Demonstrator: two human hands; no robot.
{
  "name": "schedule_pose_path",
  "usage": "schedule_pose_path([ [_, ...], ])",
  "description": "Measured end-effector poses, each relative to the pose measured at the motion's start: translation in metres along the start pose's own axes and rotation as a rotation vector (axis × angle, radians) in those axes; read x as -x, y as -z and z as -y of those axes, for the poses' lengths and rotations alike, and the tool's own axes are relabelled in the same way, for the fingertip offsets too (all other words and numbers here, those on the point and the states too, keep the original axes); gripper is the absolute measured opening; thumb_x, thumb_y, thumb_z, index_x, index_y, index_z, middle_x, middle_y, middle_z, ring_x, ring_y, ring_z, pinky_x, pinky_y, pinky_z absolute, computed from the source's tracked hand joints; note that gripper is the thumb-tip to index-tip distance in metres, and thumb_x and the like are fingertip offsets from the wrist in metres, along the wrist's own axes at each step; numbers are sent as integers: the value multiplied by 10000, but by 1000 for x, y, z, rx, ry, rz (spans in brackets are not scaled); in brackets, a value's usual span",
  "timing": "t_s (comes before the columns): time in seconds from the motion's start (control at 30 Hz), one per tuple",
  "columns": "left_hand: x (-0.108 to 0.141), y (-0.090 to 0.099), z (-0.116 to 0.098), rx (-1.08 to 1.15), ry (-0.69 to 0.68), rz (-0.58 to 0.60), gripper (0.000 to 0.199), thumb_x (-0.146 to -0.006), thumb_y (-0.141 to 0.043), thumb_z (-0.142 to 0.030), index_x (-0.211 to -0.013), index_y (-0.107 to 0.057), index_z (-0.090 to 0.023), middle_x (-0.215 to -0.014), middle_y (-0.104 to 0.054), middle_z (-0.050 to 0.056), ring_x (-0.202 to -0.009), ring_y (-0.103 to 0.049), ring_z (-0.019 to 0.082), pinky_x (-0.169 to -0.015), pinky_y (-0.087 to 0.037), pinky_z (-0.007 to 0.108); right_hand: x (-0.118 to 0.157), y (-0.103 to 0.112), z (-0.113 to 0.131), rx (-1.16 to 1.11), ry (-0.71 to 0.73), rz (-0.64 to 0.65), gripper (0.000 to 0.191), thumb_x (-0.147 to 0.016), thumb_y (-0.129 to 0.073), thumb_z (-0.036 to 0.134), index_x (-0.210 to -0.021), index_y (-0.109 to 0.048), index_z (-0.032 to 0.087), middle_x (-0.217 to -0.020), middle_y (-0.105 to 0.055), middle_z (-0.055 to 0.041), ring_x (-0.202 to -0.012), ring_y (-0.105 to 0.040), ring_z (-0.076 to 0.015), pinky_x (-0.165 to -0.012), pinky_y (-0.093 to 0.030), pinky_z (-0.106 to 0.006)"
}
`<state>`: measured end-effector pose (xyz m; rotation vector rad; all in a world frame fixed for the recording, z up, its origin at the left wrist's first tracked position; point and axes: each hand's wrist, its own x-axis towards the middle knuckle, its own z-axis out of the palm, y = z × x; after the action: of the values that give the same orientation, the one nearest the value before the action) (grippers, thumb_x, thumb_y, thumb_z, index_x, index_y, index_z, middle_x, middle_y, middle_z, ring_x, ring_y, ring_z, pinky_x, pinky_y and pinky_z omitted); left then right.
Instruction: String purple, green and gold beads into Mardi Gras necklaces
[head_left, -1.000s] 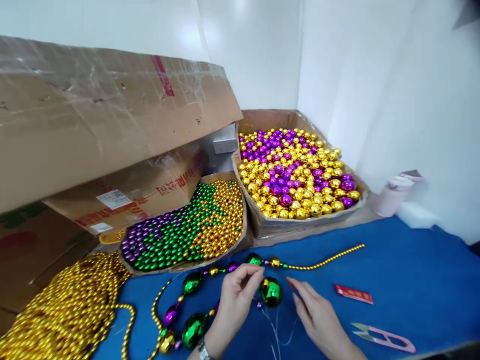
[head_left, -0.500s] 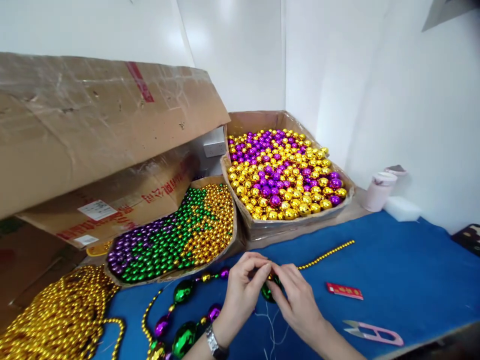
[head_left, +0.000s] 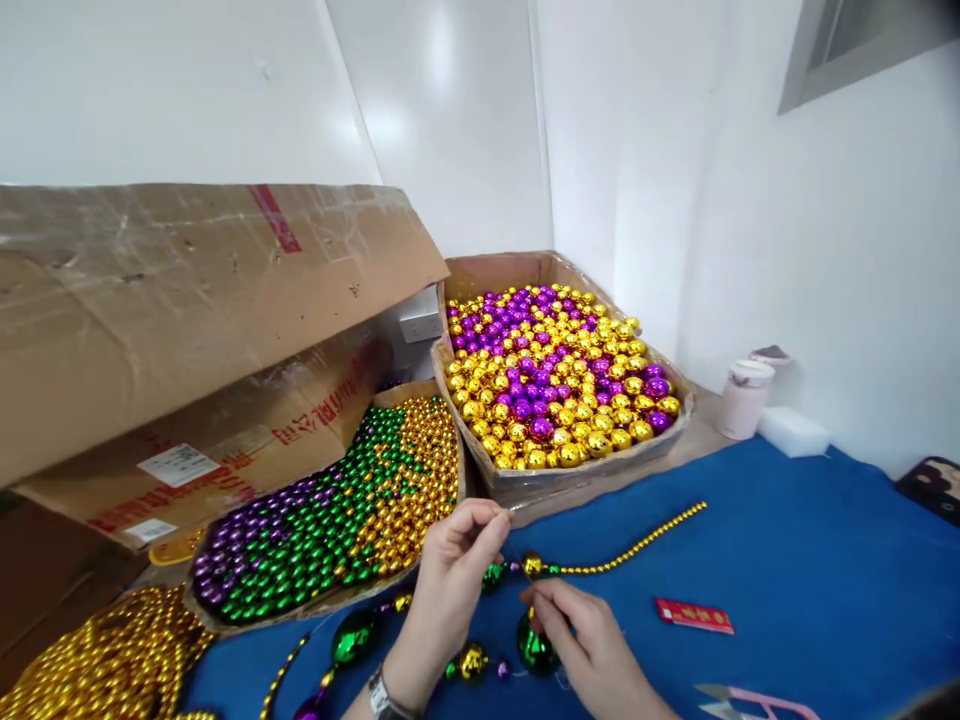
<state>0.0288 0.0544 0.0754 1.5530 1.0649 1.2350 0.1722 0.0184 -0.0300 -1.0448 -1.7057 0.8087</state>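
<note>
My left hand, with a metal-banded watch at the wrist, is raised with thumb and forefinger pinched on a thin thread. The thread runs down toward my right hand, whose thumb and forefinger are also pinched on it. Just below the right fingertips hangs a large shiny green bead, partly covered by them. A gold bead and a strand of small gold beads lie just behind. Left of my hands, a necklace with a large green bead rests on the blue cloth.
Pink-handled thread snips and a red packet lie at right. Behind stand a box rim around gold and purple beads and a carton of small beads. Gold bead strands are heaped left. A pink-white cup stands by the wall.
My hands were together at the beads; now they are apart, the left higher and the right lower, with thread between them. The view has tilted up slightly.
</note>
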Motion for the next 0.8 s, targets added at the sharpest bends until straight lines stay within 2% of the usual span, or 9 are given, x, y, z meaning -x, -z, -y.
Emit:
schedule_pose_path([
  [0.1,-14,-6,-2,-56,-3,71,263,-857,-512,-376,-805,-656,-162,-793,-621,39,-690,-558,136,-561,-449,207,2,3,-2,-41,-51,-51,299,-968,-337,322,-982,-607,194,-669,-597,5,-608,-592,-128,-581,-440,-203],
  [0.17,-31,-8,-1,-234,-98,86,370,-910,-377,-402,-900,-654,-156,-791,-641,52,-675,-582,147,-553,-466,226,3,5,-5,-98,-89,-80,310,-964,-339,360,-1000,-592,185,-655,-582,9,-593,-578,-124,-571,-432,-201],
  [0.23,-54,-9,1,-468,-236,68,397,-927,-319,-384,-963,-637,-148,-817,-657,64,-687,-601,159,-571,-479,246,2,7,-5,-133,-105,-80,334,-961,-331,393,-994,-582,175,-638,-570,10,-573,-565,-121,-563,-428,-202],
  [0.3,-79,-13,5,-651,-337,59,315,-909,-384,-335,-992,-625,-149,-871,-665,73,-750,-613,173,-652,-487,267,-1,8,-2,-139,-113,-66,362,-956,-322,421,-971,-580,167,-619,-551,12,-557,-551,-120,-551,-422,-205],
  [0.4,-112,-22,11,-794,-410,80,201,-844,-511,-256,-974,-632,-163,-920,-653,81,-866,-596,207,-792,-461,316,-5,8,4,-152,-117,-87,401,-945,-315,457,-956,-584,160,-588,-516,18,-539,-537,-124,-533,-412,-210],
  [0.5,-135,-34,15,-945,-463,94,182,-813,-548,-229,-960,-635,-165,-889,-633,90,-875,-573,234,-814,-441,356,-6,8,10,-173,-96,-106,426,-940,-312,472,-961,-598,157,-566,-501,21,-517,-527,-124,-520,-404,-213],
  [0.6,-145,-39,13,-1068,-490,77,174,-812,-554,-253,-947,-632,-176,-872,-618,91,-869,-553,245,-781,-443,362,-4,8,13,-156,-86,-91,428,-938,-320,470,-944,-614,158,-558,-506,15,-509,-524,-122,-518,-409,-211],
  [0.7,-147,-28,4,-1178,-503,-2,198,-853,-485,-284,-963,-618,-187,-949,-599,110,-950,-503,277,-792,-425,387,0,10,12,-150,-116,-125,415,-932,-339,474,-926,-617,166,-555,-526,10,-506,-534,-122,-517,-418,-207],
  [0.8,-146,-3,-3,-1282,-476,-107,242,-875,-428,-295,-981,-607,-172,-998,-570,143,-1009,-446,315,-816,-396,429,2,12,10,-122,-126,-109,387,-936,-350,454,-932,-611,169,-576,-546,4,-527,-553,-126,-532,-421,-208],
])
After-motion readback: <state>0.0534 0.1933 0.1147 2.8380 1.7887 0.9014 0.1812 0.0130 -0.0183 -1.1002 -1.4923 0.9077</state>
